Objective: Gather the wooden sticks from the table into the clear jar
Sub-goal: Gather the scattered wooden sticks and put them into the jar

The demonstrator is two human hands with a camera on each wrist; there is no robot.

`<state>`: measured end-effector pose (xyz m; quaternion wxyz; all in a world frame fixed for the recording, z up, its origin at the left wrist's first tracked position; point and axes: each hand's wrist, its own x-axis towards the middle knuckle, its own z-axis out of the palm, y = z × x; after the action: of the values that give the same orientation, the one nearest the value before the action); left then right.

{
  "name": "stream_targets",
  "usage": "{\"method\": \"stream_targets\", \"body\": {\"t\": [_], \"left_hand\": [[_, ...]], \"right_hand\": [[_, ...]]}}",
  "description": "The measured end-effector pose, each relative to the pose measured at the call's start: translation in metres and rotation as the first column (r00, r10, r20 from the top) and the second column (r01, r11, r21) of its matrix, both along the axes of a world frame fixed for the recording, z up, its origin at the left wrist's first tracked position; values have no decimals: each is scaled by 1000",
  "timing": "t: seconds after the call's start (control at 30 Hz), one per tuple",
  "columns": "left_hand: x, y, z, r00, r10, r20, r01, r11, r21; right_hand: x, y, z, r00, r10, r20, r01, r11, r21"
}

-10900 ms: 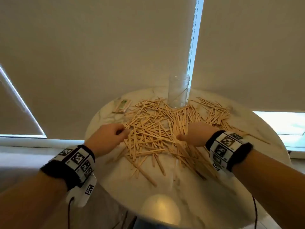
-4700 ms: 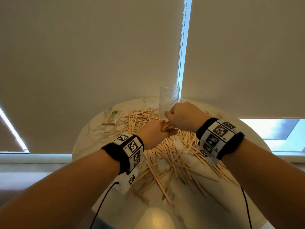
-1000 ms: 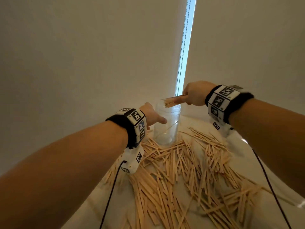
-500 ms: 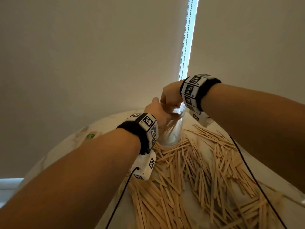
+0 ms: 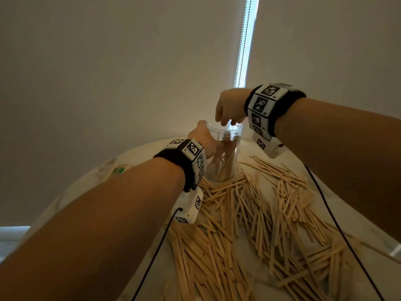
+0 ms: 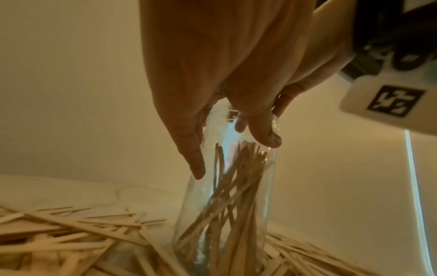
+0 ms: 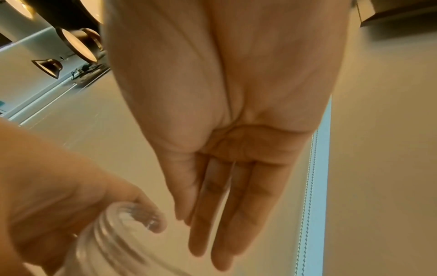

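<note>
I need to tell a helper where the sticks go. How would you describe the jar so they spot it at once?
On the round marble table, look past the scattered wooden sticks toward the window blinds. There stands the clear jar, gripped by the left hand. It is the only upright, see-through thing, with sticks already standing inside.

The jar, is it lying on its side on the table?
No, the clear jar stands upright among the wooden sticks, and the left hand grips it near the rim.
</note>
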<state>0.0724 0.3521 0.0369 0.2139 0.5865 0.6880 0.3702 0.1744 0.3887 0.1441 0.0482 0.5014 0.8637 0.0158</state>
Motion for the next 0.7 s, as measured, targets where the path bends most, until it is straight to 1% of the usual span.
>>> {"method": "stream_targets", "body": {"t": [0.07,0.13,0.23,0.3,0.33,0.4,0.47,0.53,0.6,0.67,0.7], "left_hand": [[-1,-9,6,1000,-9,-13,9,1000,-21],[-3,-26,16,998,8,-65,-12,997,-70],[-15,-60,23,993,34,-116,-48,993,-113],[-23,-89,21,992,23,-126,-36,994,-101],[-26,-106,17,992,12,-128,-26,993,-111],[-32,-142,9,989,-27,-146,-1,982,-187],[-34,-181,5,968,-99,-229,27,954,-299],[-33,-219,2,918,-203,-341,45,907,-418],[-28,-255,2,850,-304,-430,44,855,-517],[-20,-287,1,773,-411,-483,49,799,-600],[-16,-301,0,742,-462,-486,45,758,-651]], "right_hand": [[13,-13,10,993,0,-121,14,993,116],[29,-33,13,976,-6,-216,43,985,166],[51,-74,4,928,26,-372,27,990,136],[64,-104,-11,920,27,-391,3,997,76],[69,-120,-22,926,27,-376,-16,999,30],[75,-153,-44,946,26,-323,-54,995,-79],[77,-188,-67,980,26,-197,-61,983,-174],[76,-220,-87,999,24,-27,-30,962,-273],[79,-251,-97,992,39,117,5,935,-354],[86,-276,-101,972,62,227,33,920,-390],[91,-287,-103,957,77,278,40,918,-395]]}}
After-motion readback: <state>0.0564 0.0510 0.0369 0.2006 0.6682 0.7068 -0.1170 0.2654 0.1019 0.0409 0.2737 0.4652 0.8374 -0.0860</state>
